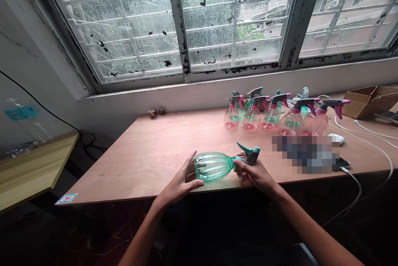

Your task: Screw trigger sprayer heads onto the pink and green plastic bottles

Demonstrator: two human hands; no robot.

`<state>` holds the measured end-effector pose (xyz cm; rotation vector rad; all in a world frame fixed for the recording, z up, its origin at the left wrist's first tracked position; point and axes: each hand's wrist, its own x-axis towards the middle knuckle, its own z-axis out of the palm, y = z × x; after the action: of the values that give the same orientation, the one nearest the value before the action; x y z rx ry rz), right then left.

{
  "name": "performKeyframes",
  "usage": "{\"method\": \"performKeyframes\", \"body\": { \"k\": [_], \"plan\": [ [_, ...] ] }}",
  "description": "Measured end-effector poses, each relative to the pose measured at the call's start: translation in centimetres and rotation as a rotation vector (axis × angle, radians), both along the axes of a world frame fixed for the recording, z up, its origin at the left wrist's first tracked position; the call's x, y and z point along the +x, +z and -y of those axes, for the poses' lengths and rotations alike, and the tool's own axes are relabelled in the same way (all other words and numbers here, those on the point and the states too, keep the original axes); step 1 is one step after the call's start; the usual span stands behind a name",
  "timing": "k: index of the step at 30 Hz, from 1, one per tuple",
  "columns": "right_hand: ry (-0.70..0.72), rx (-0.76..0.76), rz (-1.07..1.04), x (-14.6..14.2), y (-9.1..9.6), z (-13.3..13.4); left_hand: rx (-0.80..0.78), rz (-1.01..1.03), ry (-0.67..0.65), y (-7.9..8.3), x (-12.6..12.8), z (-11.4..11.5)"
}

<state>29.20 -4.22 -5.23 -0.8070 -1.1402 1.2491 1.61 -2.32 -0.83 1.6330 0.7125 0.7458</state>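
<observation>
A clear green spray bottle (214,168) lies sideways in the air over the table's front edge, its base to the left and its grey and teal spray head (251,156) to the right. My left hand (184,178) cups the base, thumb in front and fingers behind. With thumb and fingers, my right hand (251,173) grips the neck just below the spray head. The bottle looks see-through, with no liquid that I can make out.
Pink spray bottles (271,116) with several green ones behind stand at the back right of the wooden table (149,145). Right of them are a cardboard box (363,104), white cables, a white mouse (337,139) and a phone (343,164). Two small round objects (152,113) sit by the wall.
</observation>
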Motion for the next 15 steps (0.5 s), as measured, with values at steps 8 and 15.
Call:
{"method": "performKeyframes", "body": {
  "k": [8,15],
  "plan": [
    [-0.021,-0.008,-0.024,0.01,0.09,0.05,0.079,-0.021,-0.036,0.10,0.17,0.11],
    [-0.017,-0.019,-0.002,-0.16,0.36,0.17,0.055,-0.039,0.005,-0.25,0.20,0.07]
  ]
}}
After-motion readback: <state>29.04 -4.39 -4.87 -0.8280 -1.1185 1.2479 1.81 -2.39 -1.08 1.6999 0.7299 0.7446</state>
